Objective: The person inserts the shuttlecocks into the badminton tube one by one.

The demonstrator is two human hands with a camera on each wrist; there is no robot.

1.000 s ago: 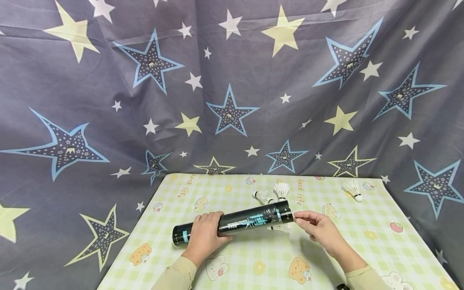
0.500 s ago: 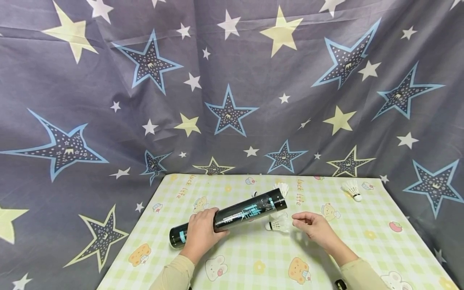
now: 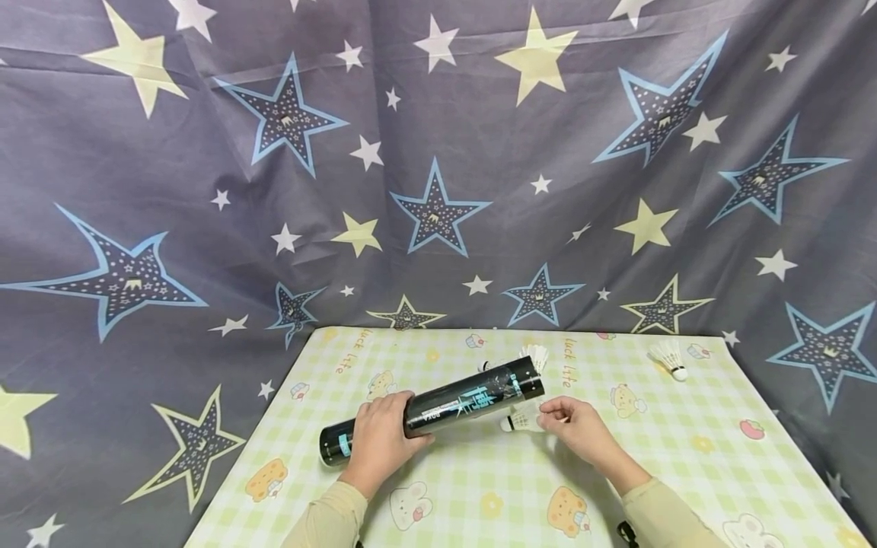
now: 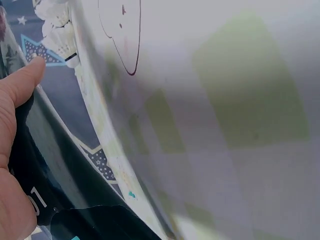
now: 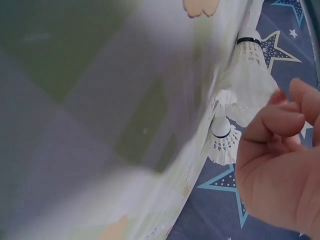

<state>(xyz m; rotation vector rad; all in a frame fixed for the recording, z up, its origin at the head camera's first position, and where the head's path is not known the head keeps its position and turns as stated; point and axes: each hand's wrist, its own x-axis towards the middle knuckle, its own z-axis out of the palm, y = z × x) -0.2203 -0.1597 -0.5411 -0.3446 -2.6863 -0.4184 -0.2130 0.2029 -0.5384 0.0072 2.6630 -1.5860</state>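
The left sleeve (image 3: 327,519) and the right sleeve (image 3: 668,516) are long, plain and pale beige, with a small, shiny black piece (image 3: 626,532) beside the right one and a black sliver (image 3: 359,544) by the left.

A green-checked tablecloth (image 3: 712,407) carries one lone shuttlecock (image 3: 668,358) at right, other shuttlecocks (image 3: 524,418) grouped nearer the middle.

Starry grey backdrop (image 3: 473,141), green-checked table (image 3: 473,472)

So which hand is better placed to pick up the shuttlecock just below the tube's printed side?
Likely the right hand: it is right at that shuttlecock's feathers, though a firm hold isn't clear. The left hand is occupied, gripping the black tube.
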